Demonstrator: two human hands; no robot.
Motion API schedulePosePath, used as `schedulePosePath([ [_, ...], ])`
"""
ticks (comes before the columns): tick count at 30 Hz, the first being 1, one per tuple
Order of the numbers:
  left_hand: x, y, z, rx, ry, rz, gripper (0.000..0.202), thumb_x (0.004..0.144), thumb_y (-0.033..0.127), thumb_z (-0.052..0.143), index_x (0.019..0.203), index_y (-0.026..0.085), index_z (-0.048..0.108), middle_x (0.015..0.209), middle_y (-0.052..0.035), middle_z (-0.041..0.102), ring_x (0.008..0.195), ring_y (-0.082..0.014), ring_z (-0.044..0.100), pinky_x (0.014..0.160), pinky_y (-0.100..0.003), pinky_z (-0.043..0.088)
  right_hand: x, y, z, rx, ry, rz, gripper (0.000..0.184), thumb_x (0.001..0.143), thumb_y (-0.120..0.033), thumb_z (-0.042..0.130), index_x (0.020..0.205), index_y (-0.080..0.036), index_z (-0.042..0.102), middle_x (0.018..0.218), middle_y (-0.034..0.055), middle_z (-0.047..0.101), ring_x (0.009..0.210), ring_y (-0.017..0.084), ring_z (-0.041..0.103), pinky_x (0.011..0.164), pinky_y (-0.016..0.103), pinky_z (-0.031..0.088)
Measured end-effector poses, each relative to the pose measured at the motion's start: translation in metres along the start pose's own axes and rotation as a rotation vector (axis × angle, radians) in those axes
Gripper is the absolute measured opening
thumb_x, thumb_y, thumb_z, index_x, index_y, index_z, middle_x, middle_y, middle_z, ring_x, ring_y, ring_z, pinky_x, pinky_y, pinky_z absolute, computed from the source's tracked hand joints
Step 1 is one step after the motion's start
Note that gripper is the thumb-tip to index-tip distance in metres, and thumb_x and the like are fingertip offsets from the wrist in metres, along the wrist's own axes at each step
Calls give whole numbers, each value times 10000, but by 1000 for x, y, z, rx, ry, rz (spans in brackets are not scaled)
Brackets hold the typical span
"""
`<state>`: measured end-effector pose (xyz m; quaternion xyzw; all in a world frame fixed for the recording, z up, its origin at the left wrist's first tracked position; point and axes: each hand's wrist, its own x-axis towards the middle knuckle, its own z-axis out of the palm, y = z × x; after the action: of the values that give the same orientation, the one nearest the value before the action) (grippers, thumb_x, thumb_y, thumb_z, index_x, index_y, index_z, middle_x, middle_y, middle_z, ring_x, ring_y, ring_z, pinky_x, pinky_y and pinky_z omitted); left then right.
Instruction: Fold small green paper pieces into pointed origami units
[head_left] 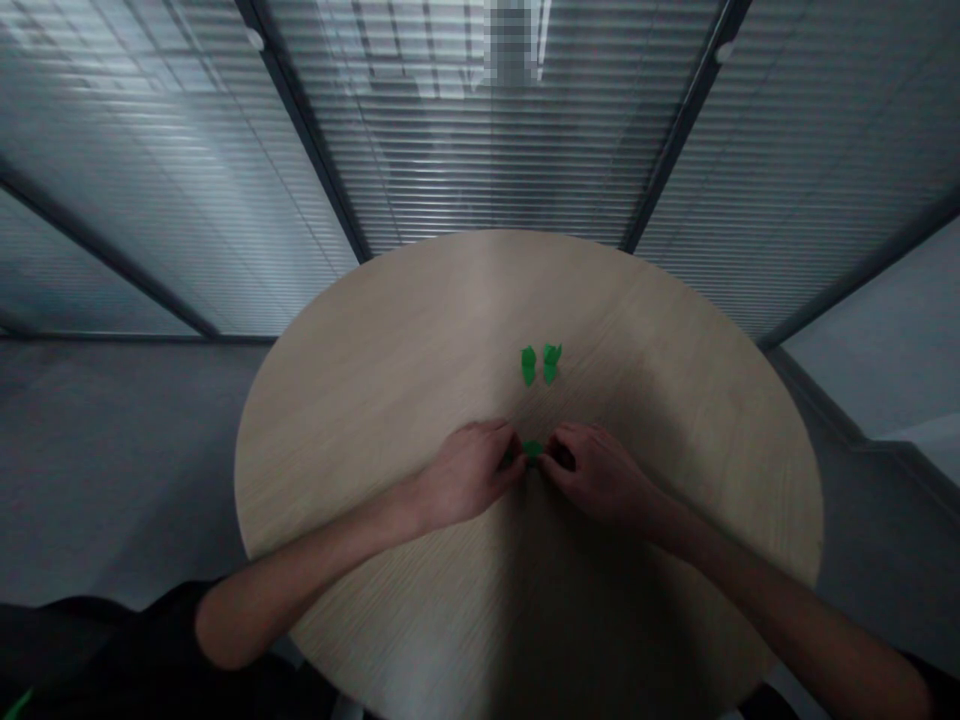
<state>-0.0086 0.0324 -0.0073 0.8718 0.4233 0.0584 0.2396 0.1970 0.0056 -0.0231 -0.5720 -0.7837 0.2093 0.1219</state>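
A small green piece [532, 449], which looks like folded paper, is between my two hands just above or on the table; I cannot tell if it touches the wood. My left hand [476, 465] pinches its left side with thumb and fingers together. From the other side, my right hand [596, 468] grips the right edge in the same way. The fingers hide much of its shape. Beyond the hands lie two small green folded figures side by side, a left one [529, 365] and a right one [552, 362] with pointed tips at its top.
Everything lies on a round wooden table [360, 400]. Glass panels with blinds [495, 170] stand right behind its far edge, with dark frames between them. Grey floor [135, 450] shows at the left. A bit of green [18, 704] is at the lower left corner.
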Motion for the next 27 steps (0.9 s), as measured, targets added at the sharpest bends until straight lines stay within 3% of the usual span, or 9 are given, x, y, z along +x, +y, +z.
schedulePosePath([
  [10, 0, -2, 0, -12, -8, 11, 209, 1010, 304, 545, 875, 167, 626, 834, -39, 634, 729, -184, 577, 663, -308, 417, -3, 4, -5, -34, -55, -80, 111, 948, -238, 634, 861, -180, 597, 867, 48, 650, 806, 193, 589, 750, 315, 389],
  [19, 0, -1, 0, -10, -3, 32, 204, 1010, 282, 532, 863, 166, 614, 839, -41, 625, 732, -179, 575, 663, -306, 424, 1, -1, -6, -15, -41, -22, 159, 963, -249, 611, 818, -186, 594, 838, 52, 666, 780, 190, 589, 717, 311, 372],
  [27, 1, -3, 6, -1, 41, -11, 158, 965, 301, 570, 882, 177, 624, 844, -45, 658, 750, -191, 606, 676, -312, 456, 3, -5, -6, 93, 4, 83, 141, 863, -215, 671, 743, -183, 604, 723, 23, 647, 661, 163, 558, 633, 290, 341],
])
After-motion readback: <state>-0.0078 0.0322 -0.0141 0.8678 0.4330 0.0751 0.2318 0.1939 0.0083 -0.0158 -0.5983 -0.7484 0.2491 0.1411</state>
